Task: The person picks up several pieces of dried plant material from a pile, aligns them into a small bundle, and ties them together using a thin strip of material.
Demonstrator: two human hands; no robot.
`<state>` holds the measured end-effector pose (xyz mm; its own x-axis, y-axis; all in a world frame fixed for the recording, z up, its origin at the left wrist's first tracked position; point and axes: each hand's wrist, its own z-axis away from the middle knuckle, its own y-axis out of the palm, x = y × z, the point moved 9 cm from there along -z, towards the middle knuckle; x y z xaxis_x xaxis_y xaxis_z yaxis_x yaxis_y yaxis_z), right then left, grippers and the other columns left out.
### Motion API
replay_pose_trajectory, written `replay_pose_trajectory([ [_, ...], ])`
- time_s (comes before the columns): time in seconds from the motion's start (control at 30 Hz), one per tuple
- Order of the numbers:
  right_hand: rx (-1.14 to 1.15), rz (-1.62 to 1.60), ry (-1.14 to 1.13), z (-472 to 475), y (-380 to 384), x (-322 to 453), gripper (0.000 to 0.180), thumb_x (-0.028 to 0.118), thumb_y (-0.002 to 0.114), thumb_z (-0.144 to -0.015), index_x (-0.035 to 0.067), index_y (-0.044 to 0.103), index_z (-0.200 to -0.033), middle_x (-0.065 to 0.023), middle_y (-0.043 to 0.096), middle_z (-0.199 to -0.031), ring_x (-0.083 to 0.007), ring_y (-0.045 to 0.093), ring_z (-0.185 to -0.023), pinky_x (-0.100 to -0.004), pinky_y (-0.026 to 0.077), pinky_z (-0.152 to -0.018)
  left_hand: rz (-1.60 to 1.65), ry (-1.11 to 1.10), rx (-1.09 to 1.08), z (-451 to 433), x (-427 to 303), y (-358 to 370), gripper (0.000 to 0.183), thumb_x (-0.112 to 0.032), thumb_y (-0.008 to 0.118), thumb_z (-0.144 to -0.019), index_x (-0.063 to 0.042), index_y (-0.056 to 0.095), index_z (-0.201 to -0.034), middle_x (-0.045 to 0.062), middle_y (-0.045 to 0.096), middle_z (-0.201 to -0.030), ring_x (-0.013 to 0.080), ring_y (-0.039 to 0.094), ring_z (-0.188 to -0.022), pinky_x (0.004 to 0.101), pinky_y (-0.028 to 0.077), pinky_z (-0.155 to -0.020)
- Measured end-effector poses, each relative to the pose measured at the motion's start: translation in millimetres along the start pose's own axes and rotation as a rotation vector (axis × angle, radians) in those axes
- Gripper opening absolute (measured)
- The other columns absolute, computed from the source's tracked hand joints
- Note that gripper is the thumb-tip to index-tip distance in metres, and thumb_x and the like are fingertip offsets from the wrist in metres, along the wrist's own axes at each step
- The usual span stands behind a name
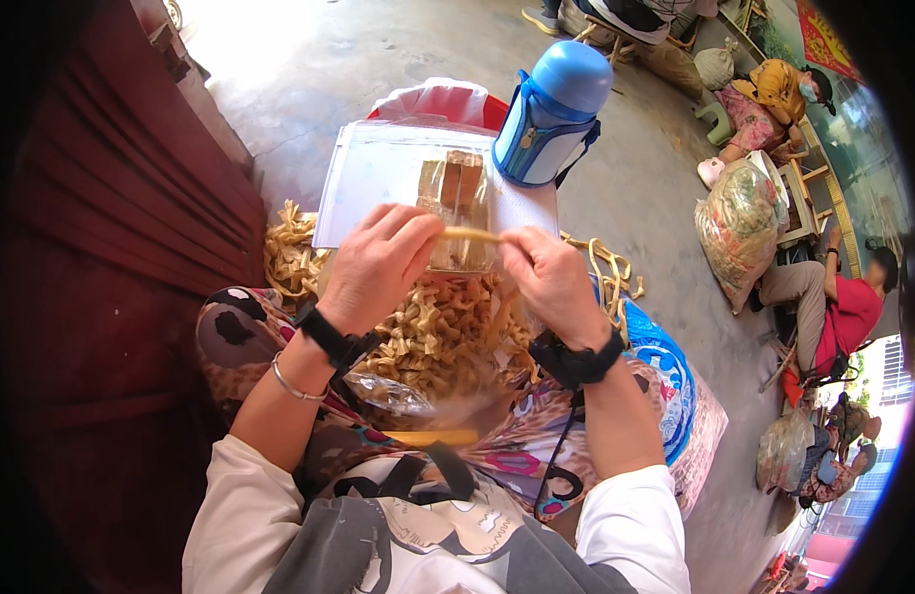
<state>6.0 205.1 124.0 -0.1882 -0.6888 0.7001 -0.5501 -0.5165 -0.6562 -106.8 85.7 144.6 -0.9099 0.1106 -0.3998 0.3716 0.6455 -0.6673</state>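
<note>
My left hand (387,260) and my right hand (550,282) hold a short tan strip (468,235) stretched level between them, blurred by motion. Black bands circle both wrists. Below the strip, a heap of knotted tan pieces (442,341) lies in front of my lap, with clear plastic film (390,393) at its near edge. Just beyond my hands, reddish-brown blocks (461,178) stand under clear plastic on a white board (375,171). What the strip is made of, I cannot tell.
A blue bottle in a carrier (554,111) stands at the board's right. More tan strips lie left (290,252) and right (613,275). A red container with a white liner (435,100) is behind. A dark red door or panel (131,297) borders the left. People sit beside filled sacks (743,223) at right.
</note>
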Motion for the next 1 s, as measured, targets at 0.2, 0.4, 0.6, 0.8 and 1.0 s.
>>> replay_pose_trajectory([
  [0.2, 0.028, 0.499, 0.047, -2.4, 19.6, -34.6, 0.016, 0.013, 0.057, -0.086, 0.005, 0.064, -0.097, -0.0177, 0.063, -0.084, -0.0378, 0.061, -0.080, -0.0410, 0.049, -0.066, -0.337, -0.055, 0.129, 7.4, 25.0, 20.9, 0.010, -0.001, 0.062, -0.079, -0.003, 0.060, -0.088, 0.006, 0.059, -0.089, 0.0267, 0.056, -0.083, 0.0362, 0.048, -0.073],
  [0.4, 0.337, -0.509, 0.492, 20.8, 40.5, -30.9, 0.019, 0.021, 0.061, -0.088, 0.003, 0.064, -0.096, -0.0027, 0.063, -0.074, -0.0099, 0.059, -0.061, -0.0235, 0.048, -0.055, 0.024, -0.061, 0.005, 18.4, -7.9, 3.8, 0.025, -0.002, 0.064, -0.075, -0.007, 0.063, -0.099, 0.008, 0.060, -0.098, 0.0230, 0.060, -0.089, 0.0330, 0.051, -0.072],
  [0.6, 0.701, -0.777, 0.579, 48.5, 58.5, 5.8, 0.019, 0.022, 0.061, -0.090, 0.004, 0.062, -0.098, 0.0004, 0.063, -0.078, -0.0041, 0.057, -0.066, -0.0174, 0.043, -0.051, -0.004, 0.046, -0.013, 23.2, -18.3, -7.1, 0.024, 0.004, 0.062, -0.077, -0.005, 0.063, -0.098, 0.010, 0.064, -0.091, 0.0262, 0.064, -0.078, 0.0312, 0.052, -0.064],
  [0.8, 0.531, -1.341, 0.496, 41.0, 38.5, -1.4, 0.037, 0.008, 0.057, -0.089, 0.005, 0.054, -0.126, -0.0071, 0.065, -0.108, -0.0073, 0.061, -0.084, -0.0201, 0.049, -0.063, 0.486, -0.577, 0.545, 62.6, 24.5, 44.7, 0.013, -0.009, 0.054, -0.093, -0.001, 0.063, -0.100, 0.006, 0.065, -0.072, 0.0148, 0.062, -0.063, 0.0271, 0.049, -0.059],
  [1.0, 0.369, -0.391, 0.069, 39.9, 44.4, 14.6, 0.036, 0.002, 0.058, -0.088, 0.003, 0.051, -0.124, -0.0048, 0.064, -0.105, -0.0035, 0.058, -0.081, -0.0175, 0.047, -0.064, 1.308, -0.813, 0.713, 68.2, -9.9, 59.8, 0.029, -0.024, 0.046, -0.099, 0.000, 0.062, -0.094, 0.005, 0.063, -0.069, 0.0087, 0.057, -0.056, 0.0215, 0.045, -0.053],
])
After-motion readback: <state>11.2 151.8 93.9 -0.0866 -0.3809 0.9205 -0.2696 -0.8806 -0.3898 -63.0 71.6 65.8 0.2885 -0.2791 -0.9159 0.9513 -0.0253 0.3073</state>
